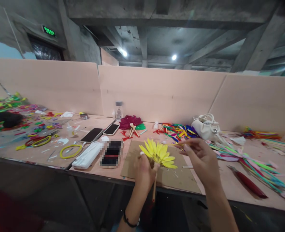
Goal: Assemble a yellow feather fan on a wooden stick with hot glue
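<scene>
My left hand (144, 172) is closed round a thin wooden stick (154, 188) that carries a fan of yellow feather-like petals (158, 153). The stick points down past the table edge. My right hand (200, 159) is beside the petals on the right, its fingers pinched on a thin yellow strip (177, 144) that reaches toward the fan. Both hands hover over a brown cardboard sheet (178, 175) lying on the table.
Two phones (92, 135), a white case (86, 155) and a yellow ring (70, 151) lie to the left. A magenta fan (130, 121), a glass jar (118, 110), a white bag (205, 127), coloured strips (258, 167) and a red-handled tool (250, 184) surround the cardboard. Pink boards wall the back.
</scene>
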### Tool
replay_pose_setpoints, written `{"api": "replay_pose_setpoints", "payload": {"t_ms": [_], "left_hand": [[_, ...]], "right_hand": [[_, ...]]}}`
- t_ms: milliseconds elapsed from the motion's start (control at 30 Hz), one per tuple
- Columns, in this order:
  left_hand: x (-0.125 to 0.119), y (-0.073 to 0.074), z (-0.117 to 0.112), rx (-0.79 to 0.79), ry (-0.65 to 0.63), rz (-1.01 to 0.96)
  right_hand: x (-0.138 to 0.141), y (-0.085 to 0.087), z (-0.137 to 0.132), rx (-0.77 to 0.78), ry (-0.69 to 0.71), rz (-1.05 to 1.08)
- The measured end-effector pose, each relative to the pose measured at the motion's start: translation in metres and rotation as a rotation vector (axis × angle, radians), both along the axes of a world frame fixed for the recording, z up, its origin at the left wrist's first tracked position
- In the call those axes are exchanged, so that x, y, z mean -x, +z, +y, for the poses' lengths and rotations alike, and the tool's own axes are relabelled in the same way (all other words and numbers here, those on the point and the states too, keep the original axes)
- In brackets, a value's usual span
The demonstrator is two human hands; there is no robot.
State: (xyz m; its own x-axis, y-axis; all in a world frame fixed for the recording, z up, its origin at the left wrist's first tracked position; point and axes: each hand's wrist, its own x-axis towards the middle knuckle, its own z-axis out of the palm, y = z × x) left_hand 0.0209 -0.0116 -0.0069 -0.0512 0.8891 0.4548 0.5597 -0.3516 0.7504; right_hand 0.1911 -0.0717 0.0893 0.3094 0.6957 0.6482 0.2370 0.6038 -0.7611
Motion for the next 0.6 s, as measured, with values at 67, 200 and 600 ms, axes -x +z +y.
{"api": "replay_pose_setpoints", "payload": {"t_ms": [67, 200, 600], "left_hand": [[0.006, 0.003, -0.002, -0.053, 0.117, 0.162], [0.019, 0.012, -0.003, -0.208, 0.297, 0.207], [0.019, 0.020, -0.010, 0.259, -0.497, -0.717]], "right_hand": [[0.007, -0.017, -0.010, 0.004, 0.026, -0.001], [0.018, -0.053, -0.021, -0.044, 0.104, 0.050], [0.062, -0.115, -0.028, -0.068, 0.122, -0.170]]}}
